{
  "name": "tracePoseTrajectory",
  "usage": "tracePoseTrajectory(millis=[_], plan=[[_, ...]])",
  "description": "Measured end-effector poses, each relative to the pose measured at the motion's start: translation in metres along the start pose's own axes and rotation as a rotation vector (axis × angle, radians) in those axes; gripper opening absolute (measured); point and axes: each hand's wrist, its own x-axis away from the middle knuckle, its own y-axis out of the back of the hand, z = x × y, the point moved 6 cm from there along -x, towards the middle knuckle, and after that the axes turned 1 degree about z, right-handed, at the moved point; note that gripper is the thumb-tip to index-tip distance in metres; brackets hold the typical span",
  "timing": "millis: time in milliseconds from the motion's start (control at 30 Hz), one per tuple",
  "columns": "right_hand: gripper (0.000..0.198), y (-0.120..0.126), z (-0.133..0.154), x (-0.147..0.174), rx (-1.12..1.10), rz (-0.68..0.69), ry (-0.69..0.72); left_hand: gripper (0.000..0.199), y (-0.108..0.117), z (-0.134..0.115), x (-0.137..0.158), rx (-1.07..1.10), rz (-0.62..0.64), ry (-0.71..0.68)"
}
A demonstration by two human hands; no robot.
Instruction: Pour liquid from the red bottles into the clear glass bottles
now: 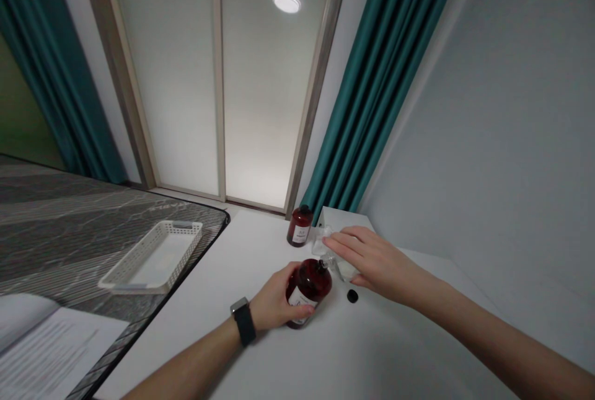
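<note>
My left hand (pixel 281 301) is wrapped around a dark red bottle (pixel 313 280) with a white label, leaning to the right over the table. The bottle's narrow neck has no cap on it. My right hand (pixel 367 257) is closed over a clear glass bottle (pixel 344 271), tipped so that its neck meets or nearly meets the red bottle's mouth. My fingers cover much of the clear bottle, and whether liquid flows cannot be made out. A small black cap (pixel 352 296) lies on the table just below my right hand.
A second dark red bottle (pixel 300 226) with a black cap stands farther back. Beside it sit a clear object (pixel 321 240) and a white box (pixel 346 217). Left, a white basket (pixel 183 263) and an open booklet (pixel 65 350) rest on a dark patterned surface.
</note>
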Motion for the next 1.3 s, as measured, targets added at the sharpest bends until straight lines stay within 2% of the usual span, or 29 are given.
tracePoseTrajectory(millis=[467,1300], plan=[[0.089,0.002,0.0013,-0.0008,0.006,-0.009,0.006,0.071,0.0007,-0.0028,-0.0011,0.033,-0.004,-0.02],[0.084,0.0058,0.0045,-0.0016,0.064,-0.013,0.049,0.069,0.0,-0.0082,-0.0015,0.038,-0.011,-0.021]])
